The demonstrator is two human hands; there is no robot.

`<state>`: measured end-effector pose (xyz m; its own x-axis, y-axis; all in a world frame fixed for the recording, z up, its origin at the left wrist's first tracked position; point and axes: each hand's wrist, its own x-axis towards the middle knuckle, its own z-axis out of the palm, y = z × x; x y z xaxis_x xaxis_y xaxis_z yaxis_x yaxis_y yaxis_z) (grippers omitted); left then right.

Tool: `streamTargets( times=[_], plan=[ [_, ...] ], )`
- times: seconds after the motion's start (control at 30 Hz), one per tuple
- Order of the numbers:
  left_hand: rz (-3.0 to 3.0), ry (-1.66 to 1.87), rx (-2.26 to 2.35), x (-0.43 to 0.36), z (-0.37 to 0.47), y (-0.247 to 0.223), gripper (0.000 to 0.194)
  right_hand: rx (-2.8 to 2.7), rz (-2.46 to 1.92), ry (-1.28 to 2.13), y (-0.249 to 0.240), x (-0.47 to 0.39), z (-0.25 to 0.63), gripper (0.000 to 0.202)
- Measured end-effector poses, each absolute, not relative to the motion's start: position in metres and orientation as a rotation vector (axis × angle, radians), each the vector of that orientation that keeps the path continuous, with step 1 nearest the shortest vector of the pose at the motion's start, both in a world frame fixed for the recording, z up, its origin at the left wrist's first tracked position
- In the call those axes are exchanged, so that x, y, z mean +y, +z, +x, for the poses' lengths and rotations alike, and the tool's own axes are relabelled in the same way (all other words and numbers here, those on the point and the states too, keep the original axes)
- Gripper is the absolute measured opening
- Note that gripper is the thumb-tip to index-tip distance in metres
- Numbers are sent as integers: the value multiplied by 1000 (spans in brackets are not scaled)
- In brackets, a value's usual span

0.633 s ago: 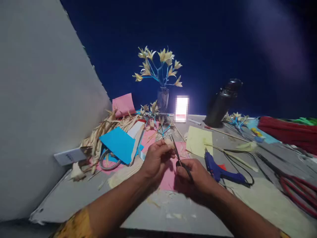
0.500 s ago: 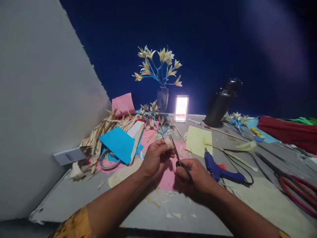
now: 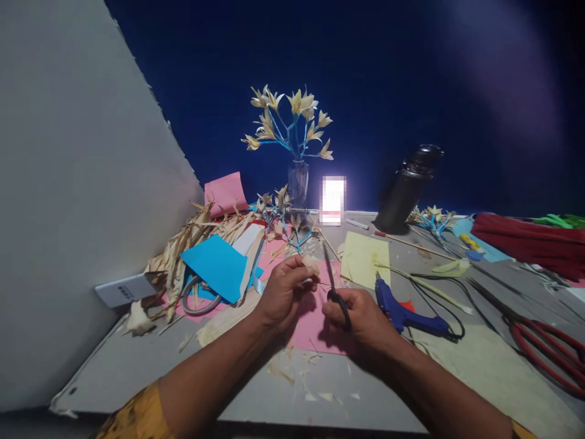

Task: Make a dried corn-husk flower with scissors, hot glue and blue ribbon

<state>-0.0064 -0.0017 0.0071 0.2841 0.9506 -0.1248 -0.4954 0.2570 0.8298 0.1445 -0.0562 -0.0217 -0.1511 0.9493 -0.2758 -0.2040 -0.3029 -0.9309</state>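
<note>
Between the thumb and fingers of my left hand (image 3: pixel 287 289) is pinched a small pale piece of dried husk (image 3: pixel 311 264). My right hand (image 3: pixel 359 316) grips black-handled scissors (image 3: pixel 336 294), whose blades point up and away from me, just right of the husk piece and apart from it. Both hands are above a pink paper sheet (image 3: pixel 311 332). Thin pale scraps (image 3: pixel 281 372) lie on the table in front of my wrists.
Left are dried husks (image 3: pixel 173 244) and blue paper (image 3: pixel 214 265). A glass vase (image 3: pixel 298 183) of husk flowers stands behind, with a dark flask (image 3: pixel 406 192) further right. A blue glue gun (image 3: pixel 406 314), yellow paper (image 3: pixel 365 256) and red-handled shears (image 3: pixel 543 341) lie right.
The scissors have come away from the husk piece, shifting slightly right with their blades now closer together. My left hand keeps its pinch in nearly the same place.
</note>
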Motion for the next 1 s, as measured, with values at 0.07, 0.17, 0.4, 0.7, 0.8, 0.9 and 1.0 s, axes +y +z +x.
streamTargets(
  times=[0.07, 0.17, 0.4, 0.7, 0.8, 0.9, 1.0],
  plan=[
    [735, 1072, 730, -6, -3, 5, 16, -815, -1148, 1549, -19, -55, 143, 32],
    [685, 997, 707, -14, 4, -1, 20, -745, -1108, 1409, -15, -53, 143, 37],
    [686, 845, 730, -18, 5, -7, 18, -761, -1076, 1353, -12, -52, 153, 35],
    [861, 639, 704, -6, -9, 2, 11, -878, -1139, 1449, -4, -48, 168, 29],
    [861, 606, 695, -8, -8, 4, 14, -848, -1132, 1367, -6, -43, 172, 29],
    [820, 703, 704, -7, -5, 5, 19, -888, -1141, 1305, -10, -42, 172, 27],
    [728, 892, 749, -5, -3, 5, 21, -997, -1120, 1451, -13, -47, 165, 46]
  ],
)
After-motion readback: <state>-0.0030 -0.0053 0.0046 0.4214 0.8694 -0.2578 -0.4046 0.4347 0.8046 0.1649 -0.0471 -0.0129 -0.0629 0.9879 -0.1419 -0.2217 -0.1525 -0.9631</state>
